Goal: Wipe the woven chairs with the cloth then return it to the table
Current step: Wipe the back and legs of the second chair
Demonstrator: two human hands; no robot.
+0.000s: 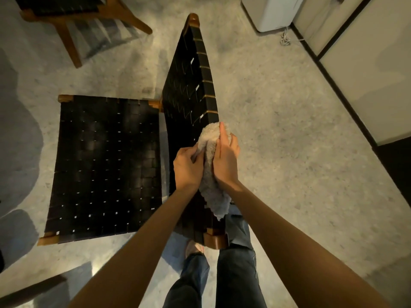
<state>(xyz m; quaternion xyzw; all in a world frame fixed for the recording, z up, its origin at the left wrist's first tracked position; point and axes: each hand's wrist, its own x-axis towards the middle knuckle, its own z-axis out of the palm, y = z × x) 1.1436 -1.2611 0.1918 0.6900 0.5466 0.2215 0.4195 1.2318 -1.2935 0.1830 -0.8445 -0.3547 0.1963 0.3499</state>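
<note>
Both hands, left and right, gripped the grey cloth against the woven chair's backrest; no writing was legible.

This looks like a home sitting area. A low woven chair with a wooden frame stands on a speckled floor. Beyond it is a second woven chair, and far to its right a white appliance and pale panelled doors.

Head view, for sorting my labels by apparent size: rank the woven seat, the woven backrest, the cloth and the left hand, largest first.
1. woven seat
2. woven backrest, seen foreshortened
3. cloth and left hand: these look alike and the cloth is partly covered, so I leave them unranked.
</note>
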